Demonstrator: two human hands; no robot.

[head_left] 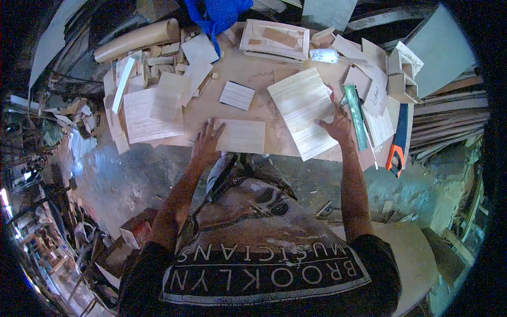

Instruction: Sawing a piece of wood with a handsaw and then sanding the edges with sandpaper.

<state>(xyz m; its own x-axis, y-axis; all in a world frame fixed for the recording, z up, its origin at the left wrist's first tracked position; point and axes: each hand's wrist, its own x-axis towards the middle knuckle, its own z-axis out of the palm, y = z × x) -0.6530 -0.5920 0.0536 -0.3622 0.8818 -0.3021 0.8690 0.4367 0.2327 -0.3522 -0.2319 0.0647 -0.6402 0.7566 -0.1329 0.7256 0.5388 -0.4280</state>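
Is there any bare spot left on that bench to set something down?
Yes: the bare board between the small square panel, the big panel and the tray. The left side is crowded with wood offcuts; the right edge with a saw and boxes.

Saw [397, 142] blade partly under boards

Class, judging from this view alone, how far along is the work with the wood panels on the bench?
Done: several cut panels lie stacked at the bench's left. In hand: the left hand rests flat on a small panel; the right hand presses the large panel. Left: the saw lies untouched; nothing looks joined.
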